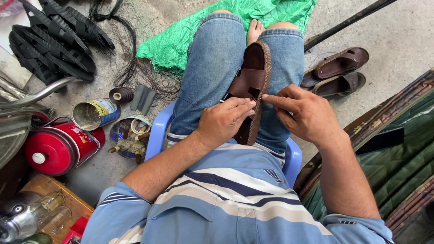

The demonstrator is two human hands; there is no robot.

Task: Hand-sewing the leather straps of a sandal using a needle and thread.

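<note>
Head view, looking down over the lap. Person is seated on a blue plastic chair point(158, 131), wearing denim shorts and a blue striped shirt.

Left hand point(222, 121): forearm comes in from lower left, wrist bent slightly, back of hand up. Fingers are curled closed over the near half of a brown leather sandal point(253, 79), with thumb and forefinger tips pressed together at the sandal's right edge. Grip closed on the sandal.

Right hand point(305, 115): forearm comes in from lower right, hand angled left. Thumb and forefinger are pinched together, tips just meeting the left fingertips at the sandal edge. Remaining fingers loosely curled. Whatever is pinched is too small to make out; cannot tell if it is thread, needle or the edge itself.

Sandal: lies lengthwise along the gap between the thighs, toe end pointing away toward the knees, footbed up. Dark brown, broad crossing straps over the middle, and a lighter stitched or braided rim running round the outline. Heel end hidden under the left hand.

Surroundings: two more brown sandals point(339, 70) on the concrete to the right, well apart. An open tin can point(92, 114) and a thread spool point(120, 95) lie to the left, a red gas canister point(56, 147) nearer the camera. Black rubber soles point(52, 38) are piled at upper left; green mesh sheet point(190, 31) under the feet.
</note>
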